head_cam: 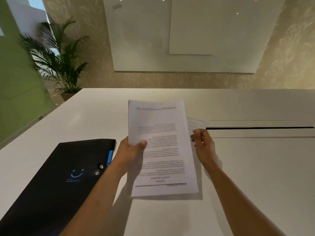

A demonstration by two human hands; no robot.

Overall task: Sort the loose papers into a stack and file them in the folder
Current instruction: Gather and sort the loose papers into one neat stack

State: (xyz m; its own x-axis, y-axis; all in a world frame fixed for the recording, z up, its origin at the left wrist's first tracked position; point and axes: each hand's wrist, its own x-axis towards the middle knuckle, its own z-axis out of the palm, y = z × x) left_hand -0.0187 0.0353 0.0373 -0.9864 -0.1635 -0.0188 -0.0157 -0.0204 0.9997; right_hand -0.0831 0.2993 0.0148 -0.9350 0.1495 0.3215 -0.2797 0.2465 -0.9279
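Observation:
A stack of printed white papers (162, 150) is lifted off the white table (255, 167), its text upside down to me. My left hand (131, 150) grips the stack's left edge, thumb on top. My right hand (202, 143) is at the stack's right edge with fingers curled, pinching a smaller loose sheet (197, 124) that sticks out behind the stack. A black folder (64, 176) with a blue smiley logo, a blue tab and metal snaps lies shut on the table to the left, just beside my left forearm.
A dark slot (259, 128) runs across the table at the right. A potted palm (59, 62) stands beyond the table's far left corner, beside a green wall. A whiteboard (187, 34) hangs on the far wall.

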